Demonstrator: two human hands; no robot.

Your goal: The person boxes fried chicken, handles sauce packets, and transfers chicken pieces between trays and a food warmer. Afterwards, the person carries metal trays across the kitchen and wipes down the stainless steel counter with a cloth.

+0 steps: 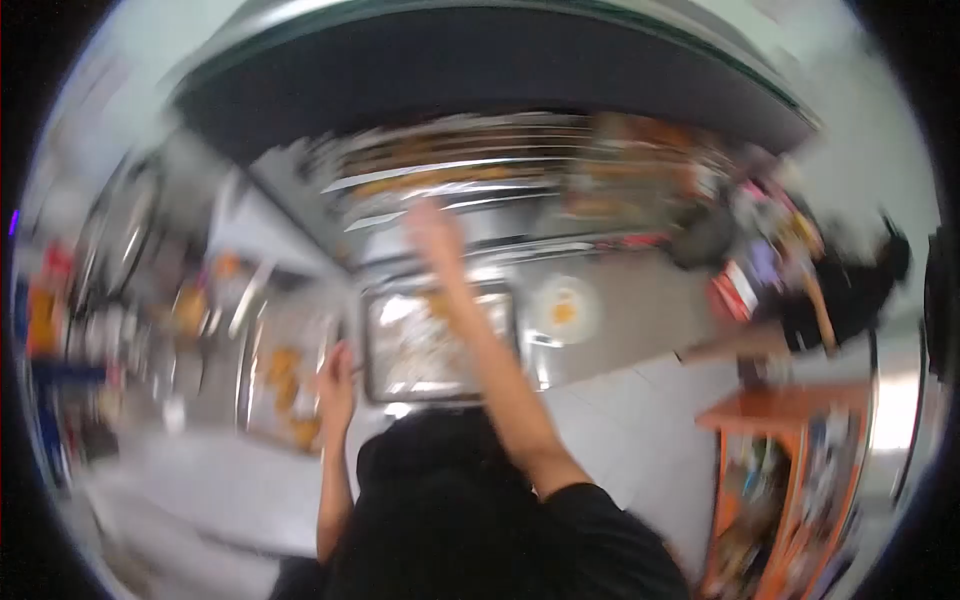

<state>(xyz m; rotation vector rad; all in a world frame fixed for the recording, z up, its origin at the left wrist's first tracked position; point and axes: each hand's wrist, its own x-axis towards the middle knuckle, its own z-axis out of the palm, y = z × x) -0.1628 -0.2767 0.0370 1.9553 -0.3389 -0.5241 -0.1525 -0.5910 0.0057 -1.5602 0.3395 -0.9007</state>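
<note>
My right hand [435, 230] is stretched forward over the near edge of a rack of shelves [460, 170] that hold trays of golden-brown food; motion smears its fingers. Below that forearm lies a metal tray [372, 345] with a pale, patchy surface and a bit of yellowish food near its top. My left hand [338, 375] is at the right edge of a second tray [250, 375], which carries several golden-brown pieces. Blur hides its fingers and whether it grips the edge.
A white plate [585, 295] with orange-yellow food sits right of the metal tray. At the right, a person in black [850, 300] is near colourful items. An orange cabinet [780, 400] stands at the lower right. Blurred kitchen items fill the left.
</note>
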